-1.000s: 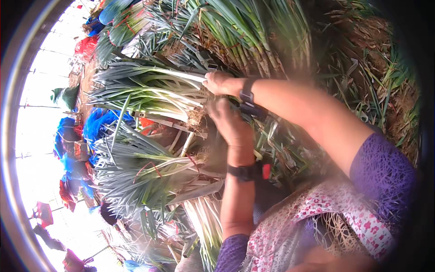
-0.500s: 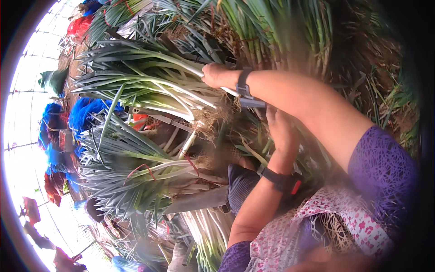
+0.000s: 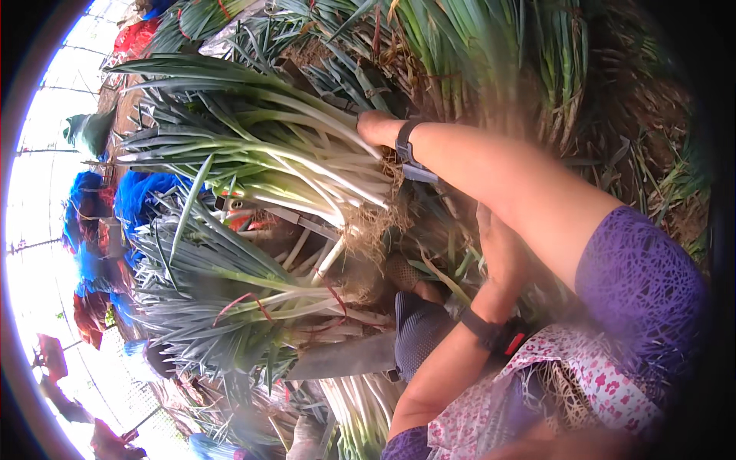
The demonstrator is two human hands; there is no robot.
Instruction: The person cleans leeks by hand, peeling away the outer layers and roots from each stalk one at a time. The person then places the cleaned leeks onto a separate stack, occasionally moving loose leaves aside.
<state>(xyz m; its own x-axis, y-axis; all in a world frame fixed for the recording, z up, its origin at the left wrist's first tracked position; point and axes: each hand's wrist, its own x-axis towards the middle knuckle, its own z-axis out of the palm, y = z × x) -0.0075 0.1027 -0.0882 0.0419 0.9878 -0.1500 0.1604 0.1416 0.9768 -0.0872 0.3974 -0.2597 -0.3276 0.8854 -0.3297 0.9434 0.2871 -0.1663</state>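
Observation:
My right hand (image 3: 375, 127) reaches across to the white root end of the top leeks in a loose heap (image 3: 307, 134). It touches the heap's upper edge; its fingers are mostly hidden, so I cannot tell whether they grip a stalk. My left hand (image 3: 500, 244) is held below my right forearm, palm turned inward. One stretched digit shows, the other fingertips are partly hidden, and I see nothing held. Pale, hairy roots (image 3: 379, 226) hang from the heap close to both hands. Nearer lies another leek bunch (image 3: 268, 295) with red ties round it.
A flat grey bar (image 3: 341, 359) lies beside the tied bunch, next to dark mesh fabric (image 3: 420, 330). More white-stemmed leeks (image 3: 360, 410) lie at the bottom. Green leek bundles (image 3: 468, 54) stand at the far side. Blue netting (image 3: 146, 199) is at left. Leaf litter covers soil (image 3: 652, 169) at right.
My right hand has slid slightly right along the leek to its root end, and the leek now lies across the heap top. My left hand has shifted right and down a little.

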